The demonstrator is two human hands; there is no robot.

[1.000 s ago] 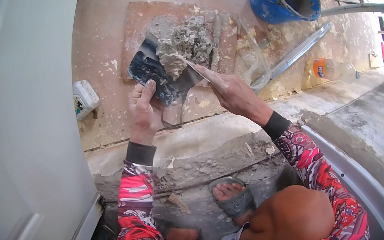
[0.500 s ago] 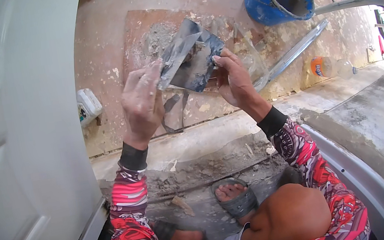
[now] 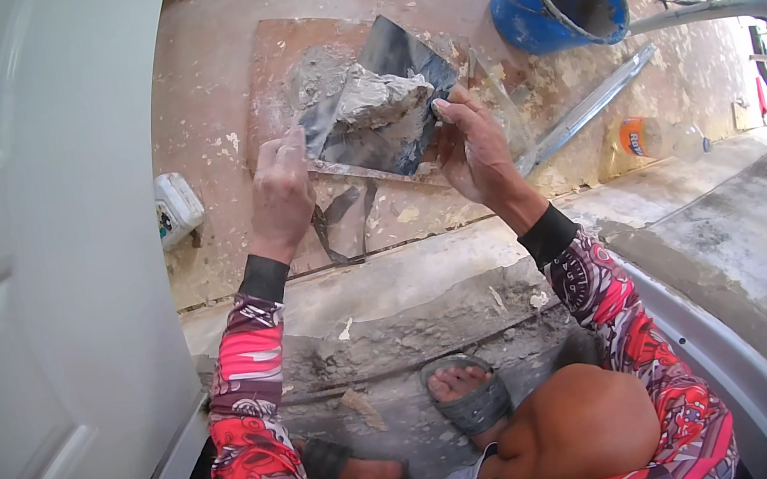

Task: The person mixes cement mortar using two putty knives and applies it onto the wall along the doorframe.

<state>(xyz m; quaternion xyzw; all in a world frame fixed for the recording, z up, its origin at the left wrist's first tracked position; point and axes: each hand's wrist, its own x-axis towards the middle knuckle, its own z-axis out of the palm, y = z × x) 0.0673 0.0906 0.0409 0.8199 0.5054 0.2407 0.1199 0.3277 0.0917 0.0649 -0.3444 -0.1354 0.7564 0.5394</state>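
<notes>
Fingers (image 3: 274, 161) of the left hand (image 3: 279, 201) are closed on the near-left edge of a flat dark-grey metal trowel blade (image 3: 381, 103), w/ the right hand (image 3: 475, 148) pinching its right edge, thumb and fingertips curled round the rim; both grips look firm, neither hand spread. The blade is held tilted above a brown square mixing board (image 3: 273, 65) on the floor, carrying a grey lump of wet mortar (image 3: 377, 98) approx. mid-blade. Step in hand looks like loading/gathering mortar on the blade; the next move prob. calls for keeping it level enough that the lump doesn't slide off.
</notes>
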